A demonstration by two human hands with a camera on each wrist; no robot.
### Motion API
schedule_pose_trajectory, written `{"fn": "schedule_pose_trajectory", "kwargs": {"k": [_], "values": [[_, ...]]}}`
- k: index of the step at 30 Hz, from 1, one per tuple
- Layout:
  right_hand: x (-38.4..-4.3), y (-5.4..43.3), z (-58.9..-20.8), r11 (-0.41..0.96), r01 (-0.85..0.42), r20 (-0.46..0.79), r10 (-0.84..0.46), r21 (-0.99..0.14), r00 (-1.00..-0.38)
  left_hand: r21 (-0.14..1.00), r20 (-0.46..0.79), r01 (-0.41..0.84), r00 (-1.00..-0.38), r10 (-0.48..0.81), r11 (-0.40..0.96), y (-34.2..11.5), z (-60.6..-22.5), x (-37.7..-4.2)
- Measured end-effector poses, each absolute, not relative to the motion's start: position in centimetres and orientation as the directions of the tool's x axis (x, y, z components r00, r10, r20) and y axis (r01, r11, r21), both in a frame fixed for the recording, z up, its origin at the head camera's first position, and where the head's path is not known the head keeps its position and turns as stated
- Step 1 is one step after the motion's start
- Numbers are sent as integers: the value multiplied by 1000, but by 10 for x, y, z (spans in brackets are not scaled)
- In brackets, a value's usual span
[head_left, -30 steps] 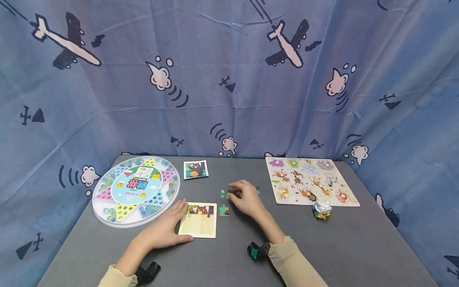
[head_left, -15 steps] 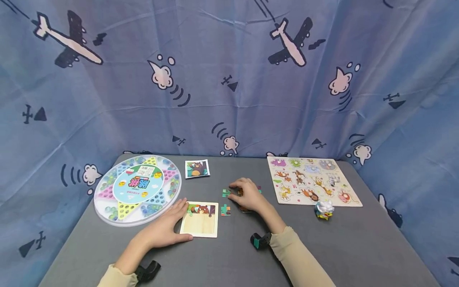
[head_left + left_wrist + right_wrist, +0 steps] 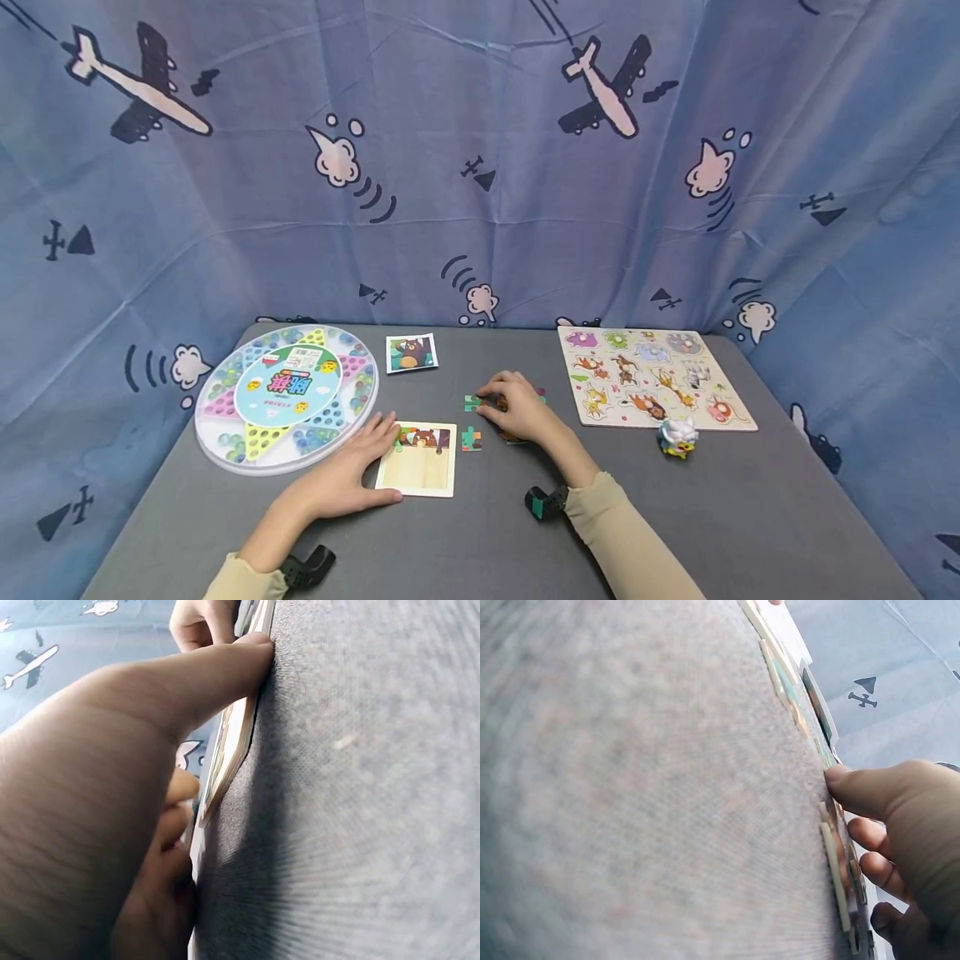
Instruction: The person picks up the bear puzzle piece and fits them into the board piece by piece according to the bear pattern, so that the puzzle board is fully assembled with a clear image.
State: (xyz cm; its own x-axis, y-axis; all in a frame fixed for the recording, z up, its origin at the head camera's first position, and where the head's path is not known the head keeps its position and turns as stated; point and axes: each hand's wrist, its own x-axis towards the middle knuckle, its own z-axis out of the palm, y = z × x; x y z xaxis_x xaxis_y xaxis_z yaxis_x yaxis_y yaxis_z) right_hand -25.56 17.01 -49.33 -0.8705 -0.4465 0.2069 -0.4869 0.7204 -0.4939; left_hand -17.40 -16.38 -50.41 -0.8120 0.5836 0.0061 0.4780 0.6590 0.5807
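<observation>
A square wooden puzzle tray lies on the table, with bear-picture pieces across its top row and bare wood below. My left hand rests along its left side, thumb on the near edge; the left wrist view shows the thumb against the tray's rim. My right hand is low over loose jigsaw pieces, thumb and index finger curled about a brown puzzle piece, mostly hidden. A green piece lies by these fingertips, a green-orange piece nearer me. In the right wrist view, the thumb touches down among pieces.
A round Chinese checkers set with marbles stands at left. A bear picture card lies behind the tray. At right are an animal peg puzzle board and a small white-and-yellow toy figure. A patterned curtain hangs behind the table.
The right hand stays over the loose pieces with only slight movement; the edge of a piece now shows beneath its palm. My left hand keeps its place on the tray. The head view shifted slightly.
</observation>
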Motion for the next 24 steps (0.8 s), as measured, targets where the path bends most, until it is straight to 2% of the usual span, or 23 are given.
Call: {"fn": "schedule_pose_trajectory", "kwargs": {"k": [7,15,24], "values": [[-257,171,-493,731,-488,184,-460,-476,-869,576,-13,505,-781,625,643,-163,-503,-177],[-258,169,-493,745,-523,189,-491,-414,-850,576,-26,495,-785,619,651,-163,-500,-177],[-258,166,-491,748,-533,185,-503,-396,-844,564,-27,481,-802,597,672,-158,-496,-174]]}}
